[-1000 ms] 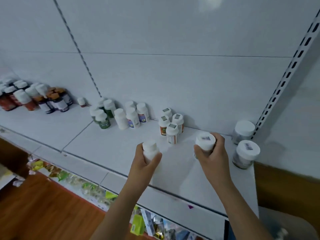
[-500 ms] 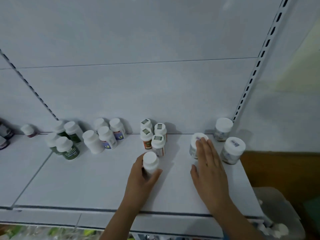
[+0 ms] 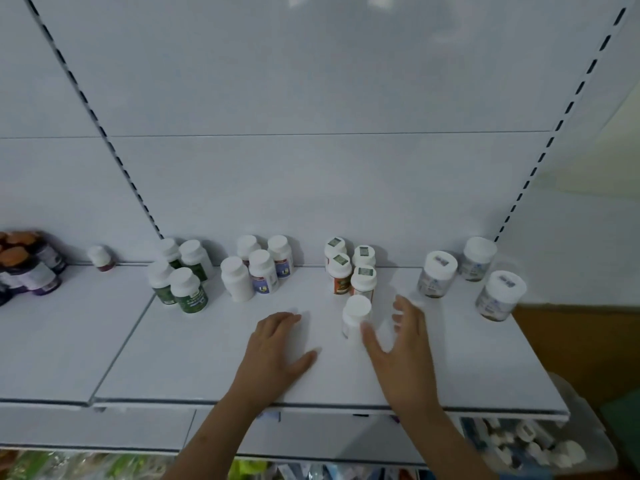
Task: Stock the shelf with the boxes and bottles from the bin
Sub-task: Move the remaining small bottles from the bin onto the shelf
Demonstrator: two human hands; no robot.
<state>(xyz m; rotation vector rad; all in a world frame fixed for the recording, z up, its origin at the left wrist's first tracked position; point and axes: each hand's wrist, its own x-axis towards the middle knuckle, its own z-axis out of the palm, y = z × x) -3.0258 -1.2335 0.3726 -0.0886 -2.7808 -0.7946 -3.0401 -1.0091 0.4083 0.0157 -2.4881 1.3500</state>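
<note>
A bottle (image 3: 356, 318) stands at centre frame on the shelf (image 3: 173, 358). Left hand (image 3: 277, 351) lies flat, fingers spread. Right hand (image 3: 401, 348) is spread beside the bottle, holding nothing.

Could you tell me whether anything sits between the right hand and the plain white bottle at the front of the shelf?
Nothing visible does. The right hand is open just beside the white bottle, its thumb nearly at the bottle's base, with only bare shelf around them.

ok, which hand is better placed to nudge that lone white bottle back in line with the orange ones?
Right. The right hand is open with its thumb beside the white bottle; the left hand rests flat on the shelf, farther away.
</note>
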